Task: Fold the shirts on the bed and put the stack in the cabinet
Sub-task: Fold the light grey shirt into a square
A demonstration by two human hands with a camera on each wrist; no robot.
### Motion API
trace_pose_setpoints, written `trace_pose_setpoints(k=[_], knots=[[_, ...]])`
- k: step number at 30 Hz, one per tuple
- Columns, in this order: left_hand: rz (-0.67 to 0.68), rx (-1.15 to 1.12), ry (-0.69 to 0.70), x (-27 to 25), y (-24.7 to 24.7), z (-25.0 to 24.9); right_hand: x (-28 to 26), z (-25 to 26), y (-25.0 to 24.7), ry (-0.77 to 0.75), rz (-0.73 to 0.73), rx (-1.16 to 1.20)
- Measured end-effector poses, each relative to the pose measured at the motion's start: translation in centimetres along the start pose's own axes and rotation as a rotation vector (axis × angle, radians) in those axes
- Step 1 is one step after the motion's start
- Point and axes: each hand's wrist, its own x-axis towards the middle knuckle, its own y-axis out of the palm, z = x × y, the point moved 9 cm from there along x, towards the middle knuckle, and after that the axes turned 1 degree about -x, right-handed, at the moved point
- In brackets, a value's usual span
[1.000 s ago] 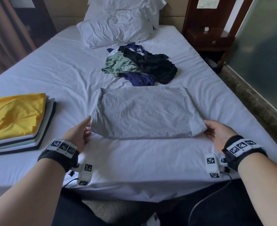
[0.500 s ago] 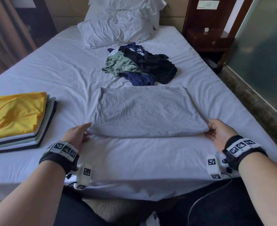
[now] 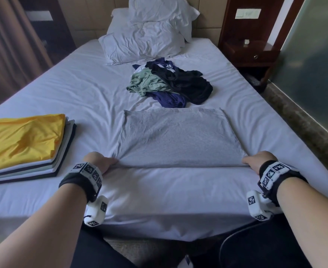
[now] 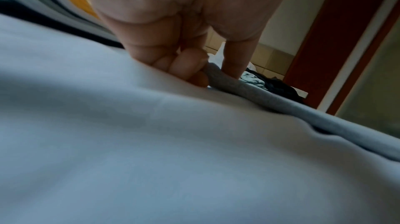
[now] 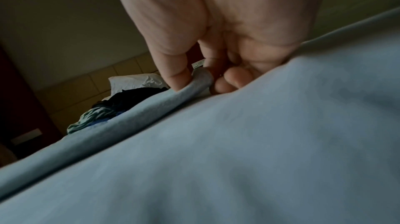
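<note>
Wrist views show each thumb and curled fingers pinching the gray shirt (image 3: 178, 138)'s near corners: left hand (image 4: 173, 39), right hand (image 5: 216, 39); the head view hides this.

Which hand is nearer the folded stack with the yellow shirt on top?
Left. The left hand pinches the grey shirt at its near left corner, beside the stack; the right hand pinches the opposite near corner.

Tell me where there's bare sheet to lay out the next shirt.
Bare sheet lies between the folded stack and the grey shirt, and along the bed's near edge. Mid-bed is crowded: the unfolded pile sits close behind the grey shirt, pillows beyond.
</note>
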Motion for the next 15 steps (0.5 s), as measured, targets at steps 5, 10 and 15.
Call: trace_pose_setpoints(k=[5,10,15], knots=[[-0.233,-0.063,0.531,-4.2,-2.3,-4.9,-0.4,1.2,-1.6,-0.2,-0.1,0.168],[-0.018,0.401,0.8,-6.9,2.4,-7.1,-1.5,2.3,0.5,-0.427,0.057,-0.256],[0.007,0.602,0.736,-6.1,3.0,-7.4,-1.4,1.9,1.2,-0.415,0.067,-0.471]])
